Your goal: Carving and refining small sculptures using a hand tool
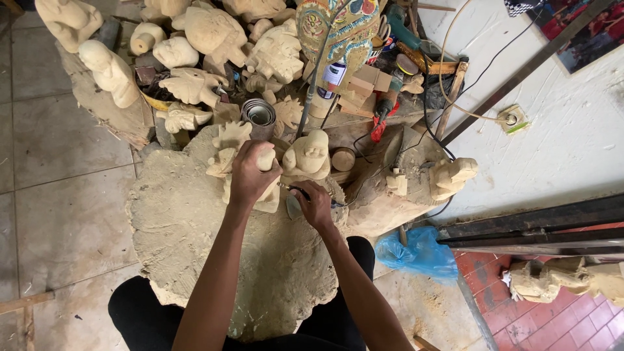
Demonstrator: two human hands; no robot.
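The pale wooden figure (250, 170) stands on the broad sawdust-covered stump (195, 247), in front of the person's knees. The left hand (252, 174) wraps around its top, steadying it, while the right hand (314, 204) closes on a dark-handled carving tool (296, 191) (tip against the wood). Beyond, unfinished carvings (214, 39) crowd the far side.

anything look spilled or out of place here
Nothing looks damaged. Pale sawdust coats the slab under the carving held by the left hand; the right hand holds a tool. Cables trail loosely past a blue bag.
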